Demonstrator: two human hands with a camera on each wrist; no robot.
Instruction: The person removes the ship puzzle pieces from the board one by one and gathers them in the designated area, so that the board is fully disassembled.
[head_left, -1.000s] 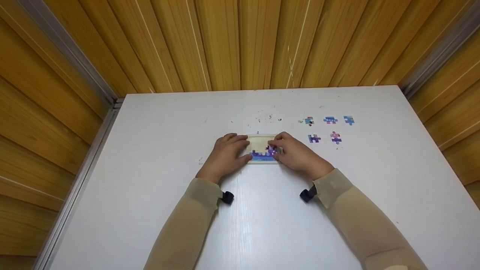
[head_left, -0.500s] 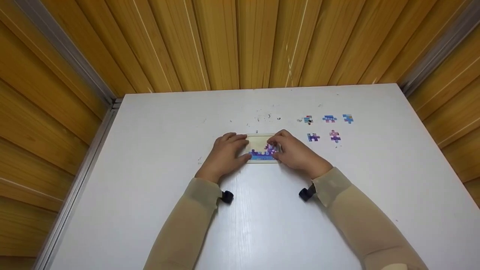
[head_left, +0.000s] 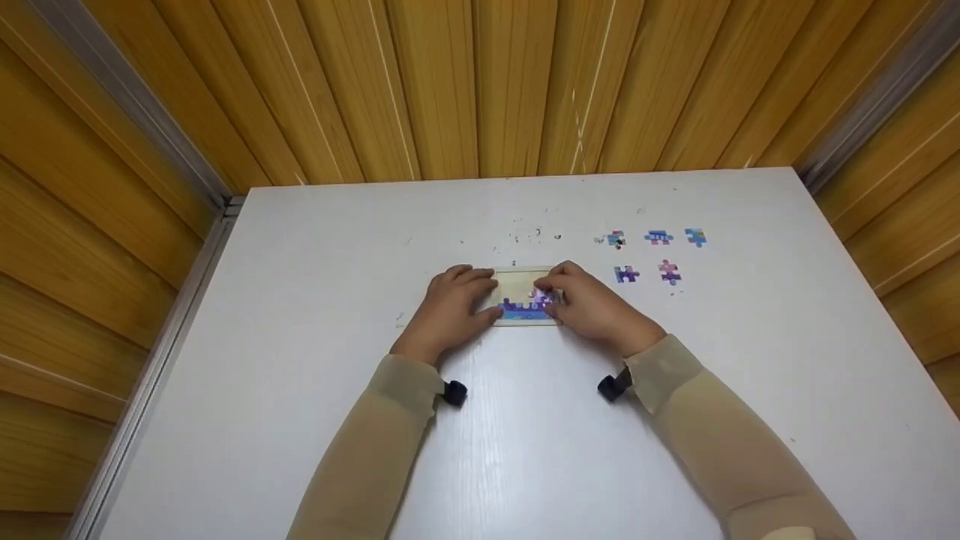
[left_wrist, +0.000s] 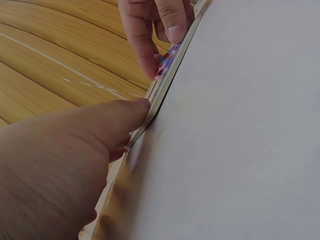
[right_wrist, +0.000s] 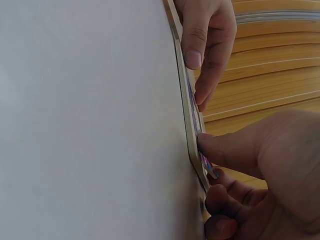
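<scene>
A small pale wooden puzzle frame (head_left: 517,325) lies on the white table between both hands. Blue and purple pieces (head_left: 521,310) fill its near strip, and bare pale backing shows at the far left part. My left hand (head_left: 454,304) grips the frame's left end, thumb at the near corner and fingers along the far side. At the right end my right hand (head_left: 589,304) pinches a pink-purple jigsaw piece (head_left: 541,297) between thumb and fingers. In the right wrist view this jigsaw piece (right_wrist: 206,162) sits tilted at the frame's rim, partly hidden by the thumb.
Several loose jigsaw pieces lie right of the frame: a multicoloured piece (head_left: 616,239), a blue-pink piece (head_left: 659,238), a blue piece (head_left: 696,237), a purple piece (head_left: 627,274) and a pink piece (head_left: 670,271). Wooden panels (head_left: 450,90) stand behind the white table (head_left: 480,435).
The right fingers have shifted the pink-purple jigsaw piece slightly within the frame's right end. The left hand and the loose pieces keep their places; the view has tilted a little.
</scene>
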